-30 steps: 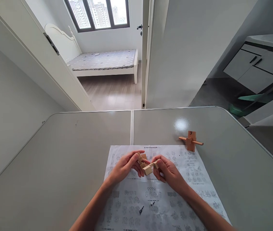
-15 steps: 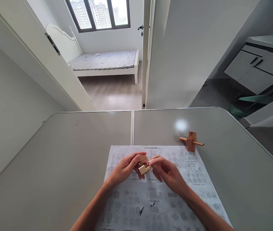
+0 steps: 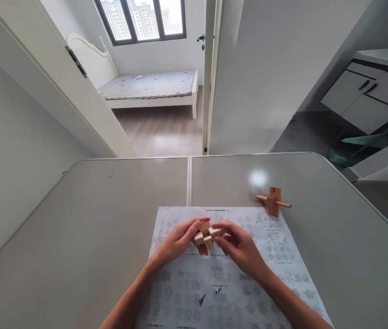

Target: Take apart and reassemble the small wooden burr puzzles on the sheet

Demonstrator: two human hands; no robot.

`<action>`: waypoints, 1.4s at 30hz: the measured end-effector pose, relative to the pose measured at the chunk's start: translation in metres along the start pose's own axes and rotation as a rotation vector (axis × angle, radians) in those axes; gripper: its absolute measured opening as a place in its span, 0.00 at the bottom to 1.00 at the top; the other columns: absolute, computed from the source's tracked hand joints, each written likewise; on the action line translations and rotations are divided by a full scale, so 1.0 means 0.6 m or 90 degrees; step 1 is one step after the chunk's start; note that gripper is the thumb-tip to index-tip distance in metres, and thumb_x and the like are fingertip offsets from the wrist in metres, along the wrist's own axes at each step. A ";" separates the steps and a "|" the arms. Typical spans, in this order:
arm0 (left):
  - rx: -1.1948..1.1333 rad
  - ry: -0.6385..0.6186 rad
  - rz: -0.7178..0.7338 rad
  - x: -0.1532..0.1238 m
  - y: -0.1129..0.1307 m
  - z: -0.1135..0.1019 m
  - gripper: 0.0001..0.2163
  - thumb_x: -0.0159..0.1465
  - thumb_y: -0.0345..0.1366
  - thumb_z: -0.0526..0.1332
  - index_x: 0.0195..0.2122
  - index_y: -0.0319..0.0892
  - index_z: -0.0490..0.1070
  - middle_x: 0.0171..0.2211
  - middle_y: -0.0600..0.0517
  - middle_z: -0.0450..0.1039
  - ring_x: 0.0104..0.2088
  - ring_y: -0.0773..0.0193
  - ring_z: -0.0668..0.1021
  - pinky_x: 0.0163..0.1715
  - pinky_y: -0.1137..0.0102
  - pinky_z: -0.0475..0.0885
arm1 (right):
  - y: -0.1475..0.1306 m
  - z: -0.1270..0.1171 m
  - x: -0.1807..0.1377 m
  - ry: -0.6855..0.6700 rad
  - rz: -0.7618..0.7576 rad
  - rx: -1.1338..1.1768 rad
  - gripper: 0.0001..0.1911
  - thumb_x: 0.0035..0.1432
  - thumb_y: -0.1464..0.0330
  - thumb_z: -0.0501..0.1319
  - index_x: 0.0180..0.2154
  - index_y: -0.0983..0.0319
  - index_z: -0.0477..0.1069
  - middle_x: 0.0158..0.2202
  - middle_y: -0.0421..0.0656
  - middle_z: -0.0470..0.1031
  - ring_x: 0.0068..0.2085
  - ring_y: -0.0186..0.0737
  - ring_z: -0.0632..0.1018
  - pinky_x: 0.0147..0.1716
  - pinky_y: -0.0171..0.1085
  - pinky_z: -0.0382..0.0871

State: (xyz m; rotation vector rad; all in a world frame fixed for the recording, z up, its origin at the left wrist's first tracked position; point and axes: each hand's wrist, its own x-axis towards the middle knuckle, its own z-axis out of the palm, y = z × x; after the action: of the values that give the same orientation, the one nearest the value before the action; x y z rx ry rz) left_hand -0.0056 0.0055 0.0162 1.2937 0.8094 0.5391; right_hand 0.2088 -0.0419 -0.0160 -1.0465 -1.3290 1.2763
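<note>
A small puzzle of pale wooden bars (image 3: 205, 235) hangs just above a printed instruction sheet (image 3: 228, 283) on the grey table (image 3: 77, 228). My left hand (image 3: 176, 241) grips it from the left with curled fingers. My right hand (image 3: 240, 246) pinches it from the right with thumb and fingers. The bars cross one another in a cluster between my fingertips.
A second, darker wooden puzzle (image 3: 273, 201) with a thin rod through it stands at the sheet's far right corner. A seam (image 3: 189, 180) splits the tabletop. Beyond the table a doorway opens onto a room with a bed (image 3: 149, 87).
My hands have drawn closer together. The wooden bar held out to the right has slid into the cluster, which now looks more compact.
</note>
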 end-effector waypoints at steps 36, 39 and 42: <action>0.080 -0.045 0.056 -0.005 -0.008 0.002 0.21 0.75 0.45 0.57 0.64 0.40 0.71 0.41 0.44 0.80 0.35 0.62 0.82 0.35 0.68 0.80 | -0.005 0.000 -0.002 0.009 -0.044 -0.081 0.12 0.69 0.58 0.64 0.49 0.56 0.78 0.39 0.44 0.75 0.34 0.41 0.77 0.33 0.39 0.78; 0.080 -0.057 0.062 -0.005 -0.001 0.003 0.20 0.76 0.45 0.56 0.63 0.41 0.71 0.39 0.45 0.80 0.34 0.63 0.81 0.35 0.68 0.79 | -0.003 -0.001 -0.003 0.003 -0.042 -0.080 0.12 0.70 0.58 0.63 0.49 0.57 0.77 0.39 0.45 0.75 0.34 0.41 0.77 0.34 0.39 0.78; 0.075 -0.056 0.055 -0.006 -0.001 0.003 0.20 0.75 0.45 0.57 0.62 0.40 0.73 0.38 0.45 0.80 0.32 0.64 0.81 0.34 0.69 0.79 | -0.001 0.000 -0.004 -0.002 -0.041 -0.081 0.12 0.70 0.58 0.63 0.49 0.57 0.77 0.40 0.45 0.74 0.35 0.41 0.77 0.34 0.39 0.78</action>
State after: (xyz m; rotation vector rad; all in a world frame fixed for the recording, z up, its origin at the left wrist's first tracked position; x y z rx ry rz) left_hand -0.0063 0.0015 0.0169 1.4564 0.7227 0.5050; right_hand 0.2093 -0.0441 -0.0157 -1.0806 -1.4497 1.1590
